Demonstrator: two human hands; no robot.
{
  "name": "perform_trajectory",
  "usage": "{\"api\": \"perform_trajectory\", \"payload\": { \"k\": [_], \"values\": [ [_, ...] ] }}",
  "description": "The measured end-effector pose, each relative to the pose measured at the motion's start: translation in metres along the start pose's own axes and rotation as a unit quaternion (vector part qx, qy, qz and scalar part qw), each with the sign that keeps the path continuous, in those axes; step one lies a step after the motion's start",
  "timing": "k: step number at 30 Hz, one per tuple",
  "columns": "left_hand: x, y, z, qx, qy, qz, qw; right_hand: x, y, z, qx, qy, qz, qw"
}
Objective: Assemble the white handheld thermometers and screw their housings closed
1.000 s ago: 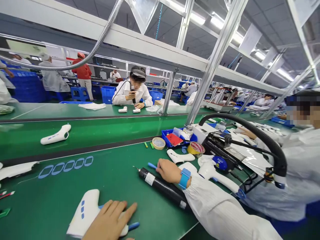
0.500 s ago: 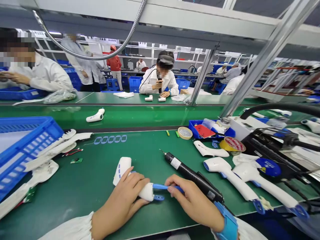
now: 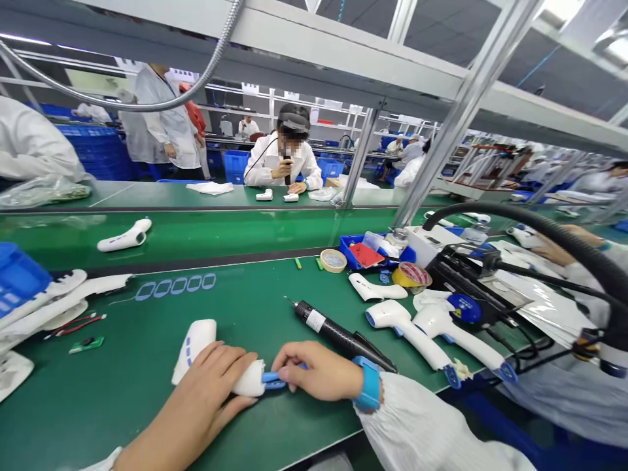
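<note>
Closing in on the handle of a white gun [image 3: 197, 340], the right hand [image 3: 321, 371] is now up against its open end; a moment ago a longer stretch of blue stick [image 3: 271, 377] showed between hand and handle, and now only a short length does. That suggests the work centres on this handle end, though whether the stick is deeper inside or simply gripped closer cannot be told. The gun lies on a green table [image 3: 108, 399], to the left of a black screwdriver [image 3: 338, 333] and slightly nearer the wearer. The right thumb and fingertips pinch the stick; the left hand [image 3: 210, 386] wraps over the handle, gripping it against the tabletop. Beyond the screwdriver and to its right sits a small blue bin [image 3: 350, 254], holding a red packet [image 3: 367, 256] and clear and white bits that are hard to make out. Far to the screwdriver's left, the corner of a blue crate [image 3: 22, 271] enters the view; less of it shows than a moment ago, and its contents cannot be seen. White plastic shells [image 3: 93, 288] lie between crate and screwdriver.
</note>
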State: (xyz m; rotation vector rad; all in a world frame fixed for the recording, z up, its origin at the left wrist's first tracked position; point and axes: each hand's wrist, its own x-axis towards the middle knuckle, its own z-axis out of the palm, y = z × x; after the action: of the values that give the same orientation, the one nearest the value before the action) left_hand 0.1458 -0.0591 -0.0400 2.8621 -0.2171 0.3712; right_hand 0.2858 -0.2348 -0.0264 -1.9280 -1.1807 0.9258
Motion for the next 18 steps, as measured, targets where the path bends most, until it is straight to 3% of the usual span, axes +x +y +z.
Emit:
{"api": "perform_trajectory", "payload": {
  "k": [6, 11, 18],
  "values": [
    [0.005, -0.009, -0.001, -0.008, -0.013, -0.012, 1.000, 0.025, -0.007, -0.001, -0.115, -0.010, -0.014, 0.993],
    [0.012, -0.002, -0.010, -0.037, -0.065, -0.072, 0.995, 0.026, -0.028, -0.006, -0.245, -0.005, -0.028, 0.969],
    [0.016, -0.001, -0.012, -0.063, -0.100, -0.095, 0.988, 0.026, -0.044, -0.009, -0.362, -0.015, -0.034, 0.931]
  ]
}}
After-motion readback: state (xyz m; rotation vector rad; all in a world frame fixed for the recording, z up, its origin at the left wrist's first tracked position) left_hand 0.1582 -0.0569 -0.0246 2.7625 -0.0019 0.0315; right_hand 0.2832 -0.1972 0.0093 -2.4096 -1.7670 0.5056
